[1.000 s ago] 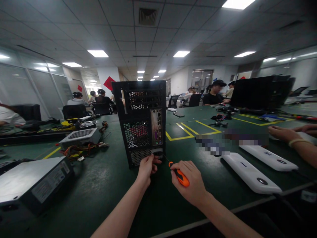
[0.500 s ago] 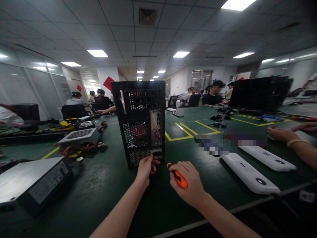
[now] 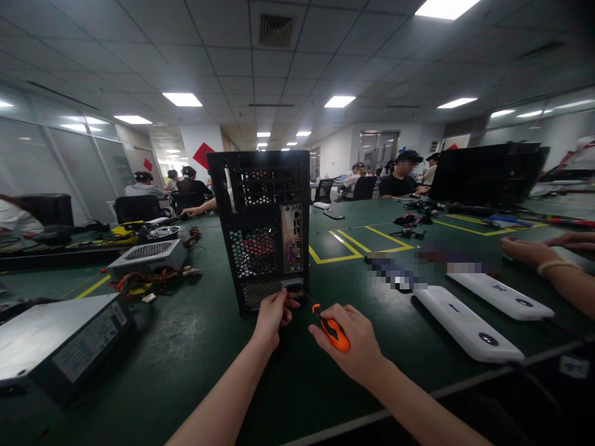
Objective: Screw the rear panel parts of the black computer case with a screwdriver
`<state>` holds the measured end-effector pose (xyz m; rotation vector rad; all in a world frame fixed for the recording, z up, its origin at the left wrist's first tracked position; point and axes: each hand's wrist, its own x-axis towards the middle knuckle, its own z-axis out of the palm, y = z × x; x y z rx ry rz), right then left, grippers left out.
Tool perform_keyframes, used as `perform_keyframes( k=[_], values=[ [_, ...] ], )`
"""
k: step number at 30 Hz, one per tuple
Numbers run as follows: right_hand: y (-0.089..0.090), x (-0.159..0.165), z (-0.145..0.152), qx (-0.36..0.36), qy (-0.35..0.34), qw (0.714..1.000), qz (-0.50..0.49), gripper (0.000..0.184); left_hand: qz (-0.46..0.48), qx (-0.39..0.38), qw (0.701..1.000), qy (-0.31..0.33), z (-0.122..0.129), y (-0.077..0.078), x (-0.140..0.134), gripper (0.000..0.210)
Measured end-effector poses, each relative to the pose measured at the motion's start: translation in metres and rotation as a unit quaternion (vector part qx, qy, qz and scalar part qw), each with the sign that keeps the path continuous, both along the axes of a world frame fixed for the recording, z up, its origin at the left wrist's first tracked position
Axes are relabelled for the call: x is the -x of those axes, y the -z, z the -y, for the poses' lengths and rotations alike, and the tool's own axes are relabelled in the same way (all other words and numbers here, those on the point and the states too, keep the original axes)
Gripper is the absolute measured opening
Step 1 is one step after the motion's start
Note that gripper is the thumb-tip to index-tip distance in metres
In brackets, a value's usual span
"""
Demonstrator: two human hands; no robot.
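A black computer case (image 3: 225, 214) stands upright on the green table, its rear side facing me. Perforated vents, a metal port plate (image 3: 292, 229) and a power supply (image 3: 260, 295) at the bottom show on it. My right hand (image 3: 351, 337) holds an orange and black screwdriver (image 3: 335, 333), with the thumb lifted off the handle. The thin shaft points at the case's lower right corner; its tip is hard to make out. My left hand (image 3: 275, 316) is at the power supply's right part, its fingers curled together near the tip. Whatever they may pinch is hidden.
At the left lie a large power supply unit (image 3: 69, 347) and a smaller one (image 3: 149, 260) with loose cables. On the right are two white power banks (image 3: 469, 322) and another person's hands (image 3: 534, 254). A second black case (image 3: 488, 173) stands farther back.
My right thumb and fingers have loosened and shifted on the screwdriver's handle, which has moved slightly left. My left hand stays at the case's lower corner.
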<state>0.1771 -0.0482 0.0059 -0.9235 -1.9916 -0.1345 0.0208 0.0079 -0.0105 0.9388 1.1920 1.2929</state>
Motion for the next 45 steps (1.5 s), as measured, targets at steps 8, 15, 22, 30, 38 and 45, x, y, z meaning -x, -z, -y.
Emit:
perform_keyframes(
  k=[8,15,22,30,38,45],
  values=[
    [-0.0019,0.0003,0.0026,-0.001,-0.015,0.998,0.06,0.007,0.003,-0.012,1.0,-0.001,0.001,0.0016,-0.0002,0.033],
    [-0.0027,0.001,0.003,0.024,-0.008,0.999,0.021,0.01,0.008,-0.019,1.0,-0.005,0.0011,0.0013,-0.0004,0.034],
    [-0.003,0.0004,0.0038,0.015,0.002,0.999,0.052,0.006,0.001,-0.009,1.0,0.001,0.0018,-0.0002,0.0007,0.035],
    [-0.0042,0.0007,0.0046,0.054,-0.002,0.998,0.012,0.014,0.008,0.035,0.999,0.026,0.0023,-0.0023,0.003,0.04],
    [-0.0058,0.0004,0.0057,0.021,-0.014,0.998,0.057,0.006,0.029,0.018,0.999,0.014,-0.0005,0.0009,0.0018,0.038],
    [-0.0052,0.0006,0.0065,0.049,-0.015,0.999,0.01,0.014,0.039,0.012,0.999,-0.004,-0.0005,0.0015,-0.0021,0.031]
  ],
)
